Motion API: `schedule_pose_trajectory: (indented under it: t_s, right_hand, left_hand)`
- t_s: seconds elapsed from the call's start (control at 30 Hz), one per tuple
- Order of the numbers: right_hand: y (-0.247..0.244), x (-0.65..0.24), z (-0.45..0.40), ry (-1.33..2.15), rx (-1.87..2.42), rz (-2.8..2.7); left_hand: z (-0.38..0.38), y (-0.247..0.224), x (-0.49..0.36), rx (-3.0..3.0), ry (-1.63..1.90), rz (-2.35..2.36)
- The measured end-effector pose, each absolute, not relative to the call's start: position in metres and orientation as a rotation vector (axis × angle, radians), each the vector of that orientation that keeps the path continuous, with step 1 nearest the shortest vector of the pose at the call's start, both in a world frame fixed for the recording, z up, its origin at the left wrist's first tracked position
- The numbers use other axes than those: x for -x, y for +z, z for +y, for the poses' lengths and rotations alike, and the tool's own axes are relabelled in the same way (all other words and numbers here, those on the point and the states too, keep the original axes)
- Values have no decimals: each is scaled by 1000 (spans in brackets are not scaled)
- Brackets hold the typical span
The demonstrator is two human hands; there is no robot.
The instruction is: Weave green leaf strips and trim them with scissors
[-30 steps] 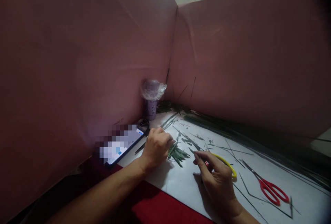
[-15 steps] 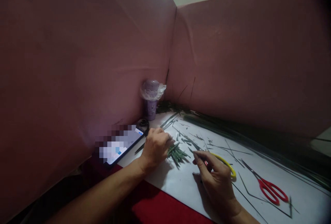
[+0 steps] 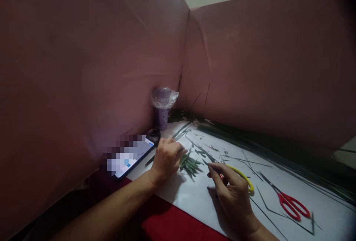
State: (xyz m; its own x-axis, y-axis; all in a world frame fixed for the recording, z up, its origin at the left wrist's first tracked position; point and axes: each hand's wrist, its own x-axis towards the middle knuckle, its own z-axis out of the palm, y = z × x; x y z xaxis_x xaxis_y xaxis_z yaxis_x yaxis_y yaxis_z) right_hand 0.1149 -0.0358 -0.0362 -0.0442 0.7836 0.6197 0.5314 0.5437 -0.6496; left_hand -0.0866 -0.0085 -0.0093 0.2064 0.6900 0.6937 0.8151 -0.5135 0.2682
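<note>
Beside the phone, my left hand (image 3: 168,157) is closed in a pinch on a cluster of narrow green leaf pieces (image 3: 191,165), whose pointed ends fan out to the right. The base of the cluster is hidden by my fingers. To its right, my right hand (image 3: 233,187) is pinched with thumb and forefinger around a small green leaf piece (image 3: 205,162), its tip pointing toward the cluster without touching it. Partly behind that hand lie scissors with a yellow handle (image 3: 246,178). Red-handled scissors (image 3: 293,205) rest farther right on the white sheet (image 3: 191,204).
A lit phone (image 3: 133,159) lies at the left edge. Behind it stands a purple cup (image 3: 162,116) with clear plastic around its top. Long dark green leaves (image 3: 250,140) line the back, with cut scraps (image 3: 200,152) scattered on the sheet. Pink walls (image 3: 264,66) enclose the corner.
The leaf cluster in my left hand has shifted slightly, its right-hand tips moving a little to the left. My right hand stays nearly in the same place.
</note>
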Motion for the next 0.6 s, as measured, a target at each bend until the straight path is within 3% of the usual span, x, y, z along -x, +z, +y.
schedule_pose_trajectory:
  t_s: [0.6]
  right_hand:
    - [-35, -115, -37, 309, 1131, -1701]
  left_hand:
    - [-9, -10, 85, 2302, -1200, -1489]
